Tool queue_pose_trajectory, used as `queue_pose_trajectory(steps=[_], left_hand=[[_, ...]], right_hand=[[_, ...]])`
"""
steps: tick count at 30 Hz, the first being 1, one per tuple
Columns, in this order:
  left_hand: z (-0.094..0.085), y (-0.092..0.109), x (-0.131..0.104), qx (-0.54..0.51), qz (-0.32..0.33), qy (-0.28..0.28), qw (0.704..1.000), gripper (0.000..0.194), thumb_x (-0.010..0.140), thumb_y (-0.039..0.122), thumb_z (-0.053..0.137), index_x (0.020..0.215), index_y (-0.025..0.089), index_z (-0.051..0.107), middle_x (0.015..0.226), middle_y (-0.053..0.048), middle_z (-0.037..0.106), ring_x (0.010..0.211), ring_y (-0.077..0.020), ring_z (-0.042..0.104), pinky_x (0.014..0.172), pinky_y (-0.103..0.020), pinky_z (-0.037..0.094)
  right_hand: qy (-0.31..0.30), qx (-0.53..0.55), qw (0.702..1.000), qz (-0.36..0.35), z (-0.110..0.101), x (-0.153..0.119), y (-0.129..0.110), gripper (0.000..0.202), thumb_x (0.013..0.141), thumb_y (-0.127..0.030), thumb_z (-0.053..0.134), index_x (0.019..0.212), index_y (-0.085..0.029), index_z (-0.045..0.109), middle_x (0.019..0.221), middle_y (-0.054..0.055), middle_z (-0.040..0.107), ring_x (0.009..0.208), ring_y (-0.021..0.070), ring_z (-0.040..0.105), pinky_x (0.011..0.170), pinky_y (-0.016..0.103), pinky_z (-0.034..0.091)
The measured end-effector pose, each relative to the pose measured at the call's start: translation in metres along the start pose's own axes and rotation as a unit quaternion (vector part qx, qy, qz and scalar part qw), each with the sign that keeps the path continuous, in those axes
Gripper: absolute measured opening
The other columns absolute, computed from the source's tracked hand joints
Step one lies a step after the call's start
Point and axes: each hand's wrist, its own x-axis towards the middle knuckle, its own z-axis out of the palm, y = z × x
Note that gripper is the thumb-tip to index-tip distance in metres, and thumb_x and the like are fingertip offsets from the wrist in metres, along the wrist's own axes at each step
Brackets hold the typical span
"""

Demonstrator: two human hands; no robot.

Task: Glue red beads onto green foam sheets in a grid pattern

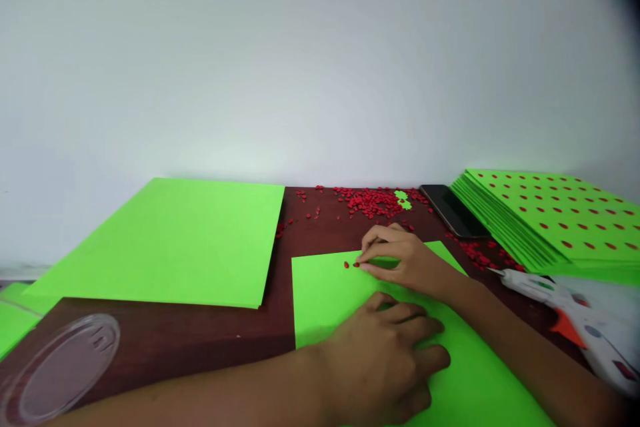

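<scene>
A bright green sheet (320, 293) lies in front of me on the dark reddish-brown table. My right hand (400, 257) is closed near the sheet's far edge, thumb and fingertips pinching a small red drop-shaped piece (357, 265) at the surface. Just left of it, a second red drop-shaped piece (347, 265) lies on the sheet. My left hand (385, 360) rests on the nearer part of the same sheet, palm down, its fingers bent and somewhat apart, with nothing seen in it.
Loose red pieces (370, 202) are scattered at the back around small green cutouts (403, 200). A phone (454, 211) adjoins a stack of red-dotted green sheets (560, 207). A glue gun (545, 290) lies right; plain green sheets (185, 240) and a clear round lid (65, 367) lie left.
</scene>
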Motion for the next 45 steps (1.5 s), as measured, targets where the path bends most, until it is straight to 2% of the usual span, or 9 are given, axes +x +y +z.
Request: queue_pose_trajectory(steps=[3,8,17,22,29,33,39,45], left_hand=[[-0.001,0.0,0.0,-0.004,0.0,-0.004,1.0,0.023,0.099,0.029,0.06,0.119,0.019,0.065,0.14,-0.006,0.063,0.123,-0.0256,0.058,0.098,-0.042,0.042],[-0.002,0.0,0.0,-0.01,0.003,-0.005,1.0,0.024,0.1,0.03,0.058,0.119,0.018,0.065,0.138,-0.006,0.064,0.123,-0.0257,0.058,0.098,-0.043,0.042],[0.0,0.0,0.0,-0.007,-0.003,-0.008,1.0,0.023,0.1,0.031,0.058,0.119,0.019,0.065,0.135,-0.005,0.065,0.121,-0.0257,0.059,0.1,-0.043,0.041],[-0.001,0.0,0.0,-0.005,0.001,-0.012,1.0,0.024,0.101,0.03,0.056,0.119,0.017,0.065,0.132,-0.007,0.066,0.121,-0.0263,0.059,0.103,-0.043,0.04],[-0.003,0.0,0.001,-0.003,0.006,-0.007,1.0,0.026,0.101,0.029,0.055,0.12,0.017,0.066,0.133,-0.008,0.066,0.119,-0.0269,0.059,0.103,-0.045,0.041],[-0.002,0.0,0.0,0.007,0.01,-0.006,1.0,0.025,0.098,0.031,0.059,0.119,0.017,0.066,0.134,-0.006,0.065,0.118,-0.0249,0.059,0.097,-0.043,0.044],[0.0,-0.001,-0.002,0.014,0.015,0.004,1.0,0.028,0.099,0.032,0.057,0.119,0.017,0.067,0.134,-0.009,0.065,0.118,-0.0251,0.06,0.098,-0.043,0.044],[0.002,-0.001,-0.002,0.009,0.015,0.004,1.0,0.029,0.1,0.032,0.054,0.121,0.017,0.067,0.132,-0.009,0.066,0.118,-0.0259,0.06,0.098,-0.043,0.044]], right_hand=[[-0.008,0.02,1.0,0.001,0.001,0.0,-0.002,0.007,0.097,-0.029,0.073,0.093,-0.025,0.078,0.104,0.003,0.069,0.094,0.0192,0.067,0.094,0.041,0.042],[-0.018,0.054,0.998,0.007,0.003,0.0,-0.001,0.014,0.098,-0.029,0.071,0.108,-0.028,0.081,0.108,0.005,0.069,0.1,0.0203,0.067,0.089,0.038,0.049],[-0.042,0.064,0.997,0.013,0.004,0.001,-0.002,0.008,0.096,-0.032,0.075,0.1,-0.026,0.08,0.105,0.004,0.068,0.098,0.0202,0.066,0.089,0.037,0.047],[-0.038,0.063,0.997,0.013,0.005,0.002,-0.004,0.01,0.096,-0.029,0.074,0.104,-0.027,0.08,0.105,0.004,0.069,0.099,0.0202,0.066,0.089,0.037,0.047],[-0.019,0.081,0.996,0.026,0.011,0.0,-0.006,0.007,0.095,-0.024,0.072,0.099,-0.026,0.078,0.102,0.004,0.069,0.095,0.0196,0.067,0.089,0.038,0.05],[0.026,0.124,0.991,0.032,0.012,0.012,-0.012,0.008,0.094,-0.029,0.072,0.098,-0.025,0.078,0.1,0.005,0.067,0.084,0.0168,0.063,0.077,0.033,0.053],[-0.024,0.2,0.98,0.008,0.026,0.045,-0.017,0.013,0.093,-0.033,0.075,0.096,-0.021,0.08,0.097,0.005,0.066,0.081,0.0148,0.063,0.073,0.029,0.054],[-0.025,0.184,0.983,0.006,0.035,0.045,-0.011,0.015,0.094,-0.034,0.076,0.099,-0.022,0.081,0.097,0.005,0.068,0.087,0.0167,0.065,0.076,0.03,0.052]])
